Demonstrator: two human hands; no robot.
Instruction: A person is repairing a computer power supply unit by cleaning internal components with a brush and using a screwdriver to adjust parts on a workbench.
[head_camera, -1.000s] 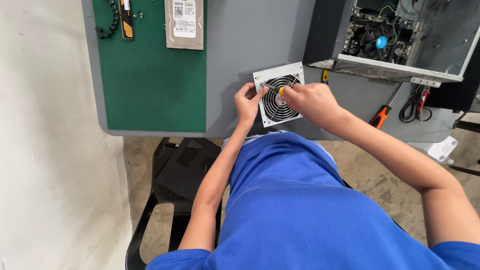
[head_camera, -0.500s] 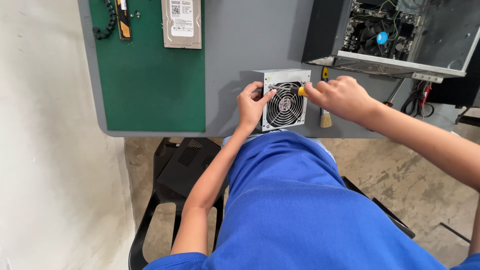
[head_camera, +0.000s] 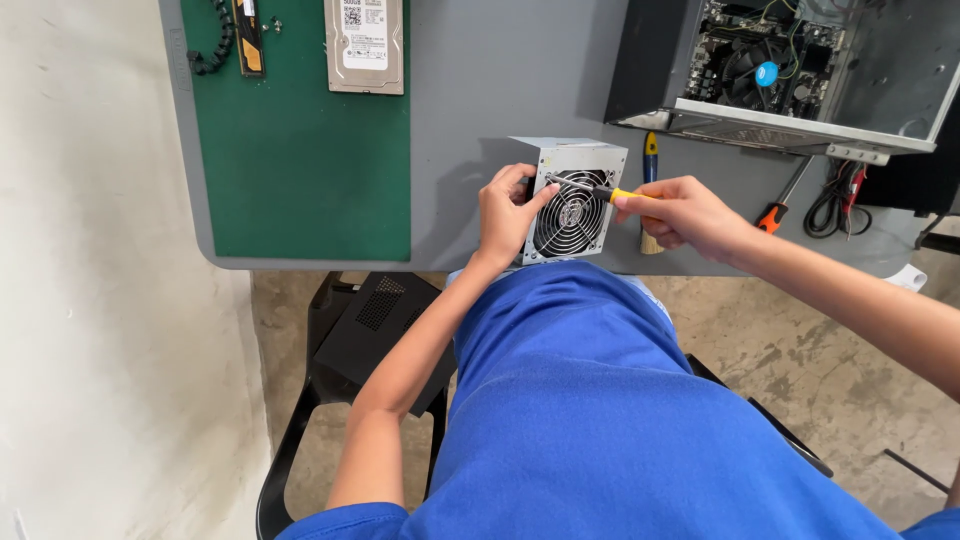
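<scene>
A grey bench (head_camera: 480, 110) fills the frame from ten to two o'clock. A green mat (head_camera: 300, 150) covers its part at eleven. A pale plaster wall (head_camera: 90, 300) runs down the nine o'clock side. Bare concrete floor (head_camera: 800, 340) shows at four, in even daylight. A black chair (head_camera: 360, 330) stands at seven.

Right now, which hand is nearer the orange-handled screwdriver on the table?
Right. The right hand sits just left of the orange-handled screwdriver; the left hand is farther off, across the fan box.

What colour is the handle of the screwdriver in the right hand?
Yellow, on the slim metal-shafted screwdriver held by the right hand; the head view shows it.
</scene>
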